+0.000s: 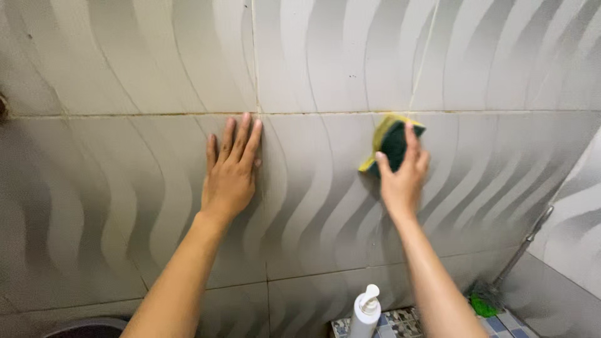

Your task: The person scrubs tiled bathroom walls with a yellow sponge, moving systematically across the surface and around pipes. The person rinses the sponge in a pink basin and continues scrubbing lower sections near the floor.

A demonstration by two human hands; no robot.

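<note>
Head view looks at a grey tiled wall [125, 206] with a wavy relief pattern, both bare arms reaching up from the lower edge of the frame.

Right of centre, the right hand [402, 180] presses a sponge [389, 143] against the wall. The sponge is yellow with a dark green scouring face turned toward the camera. Its long axis runs on a slant, from the lower left near the heel of the thumb up to the upper right, where one corner pokes out past the fingertips just below the horizontal grout line [125, 115]. The upper left edge shows a curled strip of yellow. The hand grasps the sponge with fingers spread over the green face and the thumb along its lower left side; the sponge lies flat to the tile rather than standing off it.

Left of centre, the left hand [230, 172] lies released and flat on the wall, fingers together and pointing up, their tips touching the same grout line beside a vertical joint. It holds nothing.

At the bottom middle of the frame stands a white pump bottle [364, 313], its nozzle turned to the right, on a small patch of blue patterned floor tiles [400, 322]. At the lower right a brush with green bristles [481, 305] rests on the floor, its long grey handle leaning up to the right against the side wall. A dark rounded rim [87, 327] shows at the lower left edge.
</note>
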